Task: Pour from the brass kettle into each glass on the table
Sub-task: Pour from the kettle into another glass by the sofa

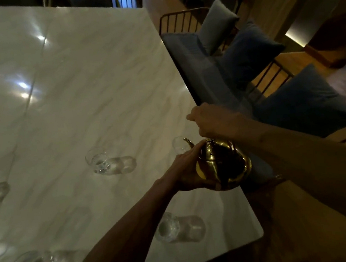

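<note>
Our left hand [185, 172] cups the smooth, likely heavy brass kettle [225, 166] while our right hand [216, 122] curls over its top, seemingly gripping the handle, the surest hold.

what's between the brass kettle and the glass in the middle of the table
Head view: the left hand holding the side of the brass kettle, then bare marble table up to the middle glass.

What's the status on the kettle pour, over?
Right hand grips brass kettle from above, left hand cups its body. Spout at the small glass near the table edge; flow not visible. Nothing in the way.
</note>
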### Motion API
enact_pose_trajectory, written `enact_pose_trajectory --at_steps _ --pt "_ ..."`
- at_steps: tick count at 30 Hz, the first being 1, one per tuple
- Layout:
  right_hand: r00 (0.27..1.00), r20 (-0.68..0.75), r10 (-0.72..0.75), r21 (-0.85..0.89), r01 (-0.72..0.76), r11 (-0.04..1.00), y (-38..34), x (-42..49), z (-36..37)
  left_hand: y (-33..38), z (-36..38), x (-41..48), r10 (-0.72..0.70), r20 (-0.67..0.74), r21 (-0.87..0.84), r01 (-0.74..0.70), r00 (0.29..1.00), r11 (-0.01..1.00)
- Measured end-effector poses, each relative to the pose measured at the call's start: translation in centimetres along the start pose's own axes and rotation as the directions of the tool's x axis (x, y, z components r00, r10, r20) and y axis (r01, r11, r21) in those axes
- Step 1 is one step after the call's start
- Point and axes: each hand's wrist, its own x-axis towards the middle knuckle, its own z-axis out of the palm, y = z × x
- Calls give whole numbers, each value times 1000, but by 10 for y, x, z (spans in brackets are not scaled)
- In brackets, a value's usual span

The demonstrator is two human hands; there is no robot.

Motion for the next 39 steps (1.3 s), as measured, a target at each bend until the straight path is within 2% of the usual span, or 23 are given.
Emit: enact_pose_trajectory --at_steps 8,16,39 --pt "994 104 -23 -75 30 997 3 41 14 -7 11 12 -114 9 -120 114 993 986" --pt "981 177 -77 -144 103 984 3 62 18 -13 17 17 -133 -61 -216 117 989 969" --pt "982 188 -5 -132 30 991 -4 77 11 -17 14 29 -149 -55 -313 124 987 942"
